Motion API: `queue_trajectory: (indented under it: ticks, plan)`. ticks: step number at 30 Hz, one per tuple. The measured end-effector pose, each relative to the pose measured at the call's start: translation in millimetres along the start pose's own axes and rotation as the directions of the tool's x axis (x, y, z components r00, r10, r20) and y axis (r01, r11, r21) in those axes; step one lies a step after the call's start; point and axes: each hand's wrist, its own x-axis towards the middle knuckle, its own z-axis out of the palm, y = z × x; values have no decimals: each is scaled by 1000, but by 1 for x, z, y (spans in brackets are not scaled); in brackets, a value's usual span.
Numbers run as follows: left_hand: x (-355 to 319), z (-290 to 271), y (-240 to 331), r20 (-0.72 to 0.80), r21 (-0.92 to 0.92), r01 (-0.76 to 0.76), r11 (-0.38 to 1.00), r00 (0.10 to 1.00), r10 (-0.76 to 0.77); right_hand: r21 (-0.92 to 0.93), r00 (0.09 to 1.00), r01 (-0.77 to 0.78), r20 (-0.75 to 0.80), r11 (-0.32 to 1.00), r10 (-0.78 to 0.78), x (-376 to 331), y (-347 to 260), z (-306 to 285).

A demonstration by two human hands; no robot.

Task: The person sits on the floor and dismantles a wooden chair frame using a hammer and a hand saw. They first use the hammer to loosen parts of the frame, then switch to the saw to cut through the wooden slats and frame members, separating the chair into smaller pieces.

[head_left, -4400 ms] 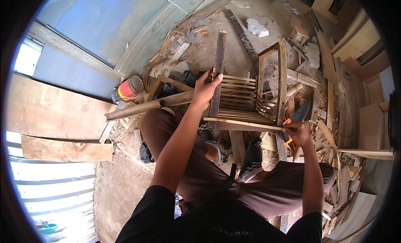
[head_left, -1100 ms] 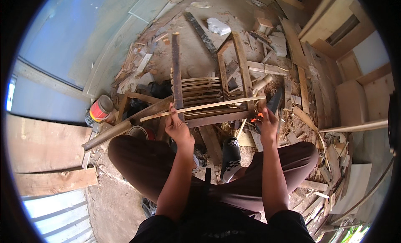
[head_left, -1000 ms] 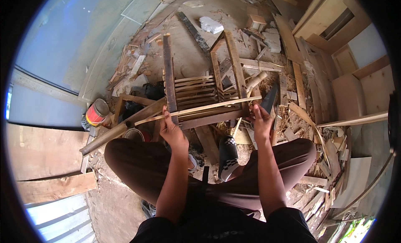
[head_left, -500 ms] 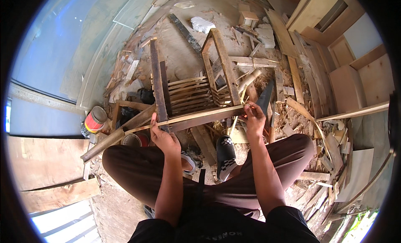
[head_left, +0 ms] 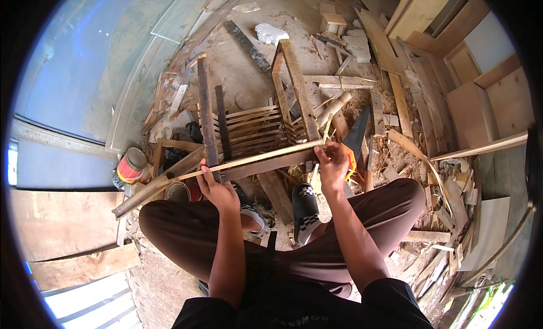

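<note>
A thin pale wooden strip [head_left: 266,153] lies along the near edge of a dark wooden chair frame [head_left: 266,165] with a slatted middle [head_left: 254,127]. My left hand [head_left: 219,192] is closed round the strip near the frame's left corner, and the strip's left end sticks out past it. At the right corner, my right hand [head_left: 334,166] pinches strip and frame edge between thumb and fingers. Just beyond that hand a handsaw [head_left: 356,131] with an orange handle lies among scraps, partly hidden by my fingers.
Wood scraps and shavings cover the floor around my slippered feet [head_left: 306,207]. A round pole [head_left: 141,193] and a red-banded can [head_left: 132,164] are at left. Boards and a wooden cabinet [head_left: 475,114] line the right side; glass panes [head_left: 73,80] lean at left.
Both hands have shifted a little to the left, and the chair frame has moved slightly the same way. The saw's orange handle now shows beside my right hand.
</note>
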Motion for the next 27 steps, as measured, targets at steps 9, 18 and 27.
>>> queue_trajectory:
  ticks: [9, 18, 27]
  plan:
    - [0, -3, -5, -40, 38, -48, 998, 998, 50, -31, 992, -127, 8, 991, 127, -8, -12, -4]
    - [-6, 2, -2, -58, 93, -69, 993, 996, 74, -122, 991, -132, -18, 984, 131, -5, -9, -3]
    - [-8, 3, -2, -26, 114, -112, 987, 993, 115, -215, 1000, 4, -25, 977, -10, 2, 8, -6]
